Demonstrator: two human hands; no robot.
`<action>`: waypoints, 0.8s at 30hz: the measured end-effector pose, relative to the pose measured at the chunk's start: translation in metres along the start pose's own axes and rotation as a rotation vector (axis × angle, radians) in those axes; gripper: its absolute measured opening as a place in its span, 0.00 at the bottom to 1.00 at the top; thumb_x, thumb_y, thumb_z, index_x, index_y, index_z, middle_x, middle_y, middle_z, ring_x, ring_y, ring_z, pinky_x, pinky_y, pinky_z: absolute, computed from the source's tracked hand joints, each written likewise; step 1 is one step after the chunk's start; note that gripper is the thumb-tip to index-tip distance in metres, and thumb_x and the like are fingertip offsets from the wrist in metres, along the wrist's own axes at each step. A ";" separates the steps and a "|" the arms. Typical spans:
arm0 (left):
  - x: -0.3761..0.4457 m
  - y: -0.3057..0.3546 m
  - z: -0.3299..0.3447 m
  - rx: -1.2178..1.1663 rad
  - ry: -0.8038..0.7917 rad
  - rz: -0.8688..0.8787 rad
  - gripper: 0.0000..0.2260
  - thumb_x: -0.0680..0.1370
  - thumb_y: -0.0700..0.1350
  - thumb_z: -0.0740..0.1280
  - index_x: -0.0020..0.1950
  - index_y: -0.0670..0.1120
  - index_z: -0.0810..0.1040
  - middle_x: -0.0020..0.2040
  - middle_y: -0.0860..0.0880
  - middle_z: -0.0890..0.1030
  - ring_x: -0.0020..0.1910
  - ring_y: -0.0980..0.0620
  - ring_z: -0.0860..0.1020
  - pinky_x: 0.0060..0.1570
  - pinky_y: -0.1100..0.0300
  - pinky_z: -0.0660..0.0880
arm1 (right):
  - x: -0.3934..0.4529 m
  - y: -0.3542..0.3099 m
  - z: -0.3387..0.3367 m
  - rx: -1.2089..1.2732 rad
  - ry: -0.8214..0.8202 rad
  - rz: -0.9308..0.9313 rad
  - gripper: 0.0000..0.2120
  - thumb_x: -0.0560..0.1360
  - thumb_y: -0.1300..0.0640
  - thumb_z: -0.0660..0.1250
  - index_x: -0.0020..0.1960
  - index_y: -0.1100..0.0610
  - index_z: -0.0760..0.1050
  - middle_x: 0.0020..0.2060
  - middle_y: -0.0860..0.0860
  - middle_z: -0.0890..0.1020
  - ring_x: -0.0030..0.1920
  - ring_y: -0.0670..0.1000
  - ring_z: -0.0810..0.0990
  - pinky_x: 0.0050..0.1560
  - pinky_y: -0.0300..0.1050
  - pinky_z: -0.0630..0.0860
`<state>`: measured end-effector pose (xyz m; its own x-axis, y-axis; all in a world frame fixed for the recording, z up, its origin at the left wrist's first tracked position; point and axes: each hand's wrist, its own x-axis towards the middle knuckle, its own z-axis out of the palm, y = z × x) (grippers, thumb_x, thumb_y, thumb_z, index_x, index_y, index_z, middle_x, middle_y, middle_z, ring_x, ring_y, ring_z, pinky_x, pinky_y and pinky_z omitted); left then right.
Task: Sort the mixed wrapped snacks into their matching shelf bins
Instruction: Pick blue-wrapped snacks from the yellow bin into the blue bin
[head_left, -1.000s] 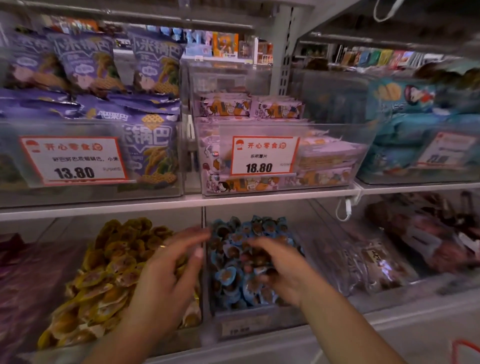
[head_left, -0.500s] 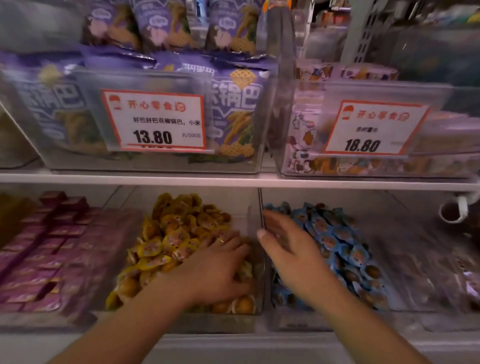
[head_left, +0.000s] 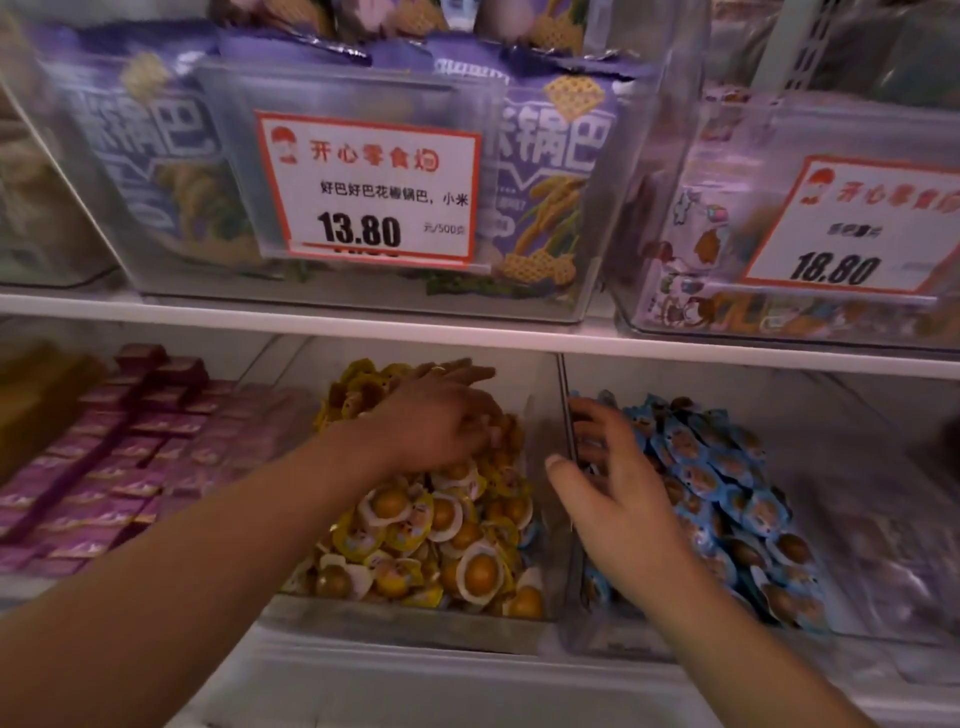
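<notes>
On the lower shelf a clear bin (head_left: 405, 621) holds a heap of yellow-wrapped egg snacks (head_left: 441, 540). To its right a second clear bin (head_left: 623, 642) holds blue-wrapped snacks (head_left: 727, 493). My left hand (head_left: 441, 415) lies palm down on the back of the yellow heap, fingers reaching into the packets; whether it holds one is hidden. My right hand (head_left: 618, 488) hovers at the left edge of the blue bin with fingers spread, touching the blue packets near the divider.
Left of the yellow bin lie rows of purple-wrapped bars (head_left: 104, 467). The white shelf board (head_left: 519, 340) runs just above the bins. Above it stand a bin of purple bags with a 13.80 price tag (head_left: 369, 189) and a bin tagged 18.80 (head_left: 852, 228).
The camera has moved closer. My left hand has slid further back over the yellow heap. My right hand stays at the divider beside the blue snacks, fingers more spread.
</notes>
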<state>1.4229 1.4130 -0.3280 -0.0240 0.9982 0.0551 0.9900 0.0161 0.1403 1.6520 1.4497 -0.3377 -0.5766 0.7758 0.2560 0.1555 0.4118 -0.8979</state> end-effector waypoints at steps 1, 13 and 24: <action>-0.002 0.012 0.002 -0.019 0.003 0.052 0.17 0.78 0.61 0.63 0.65 0.59 0.77 0.75 0.52 0.68 0.75 0.50 0.64 0.72 0.47 0.64 | 0.000 0.000 0.000 -0.001 -0.001 0.004 0.19 0.72 0.45 0.65 0.60 0.30 0.65 0.53 0.25 0.74 0.57 0.33 0.75 0.54 0.35 0.76; -0.003 -0.024 0.000 0.301 -0.184 -0.111 0.23 0.75 0.65 0.55 0.63 0.59 0.78 0.64 0.54 0.74 0.64 0.47 0.71 0.65 0.48 0.62 | -0.001 -0.002 -0.001 -0.010 -0.005 0.030 0.24 0.72 0.44 0.64 0.68 0.38 0.66 0.54 0.28 0.74 0.58 0.33 0.74 0.61 0.45 0.77; 0.003 -0.005 0.022 0.348 -0.184 -0.087 0.21 0.76 0.63 0.63 0.68 0.61 0.75 0.75 0.48 0.64 0.72 0.42 0.64 0.73 0.42 0.55 | -0.001 -0.003 0.000 -0.021 -0.002 0.040 0.26 0.71 0.42 0.64 0.69 0.38 0.65 0.58 0.34 0.74 0.59 0.33 0.74 0.61 0.49 0.78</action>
<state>1.4204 1.4176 -0.3499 -0.1161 0.9854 -0.1249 0.9740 0.0884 -0.2084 1.6515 1.4476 -0.3351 -0.5712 0.7910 0.2194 0.1949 0.3904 -0.8998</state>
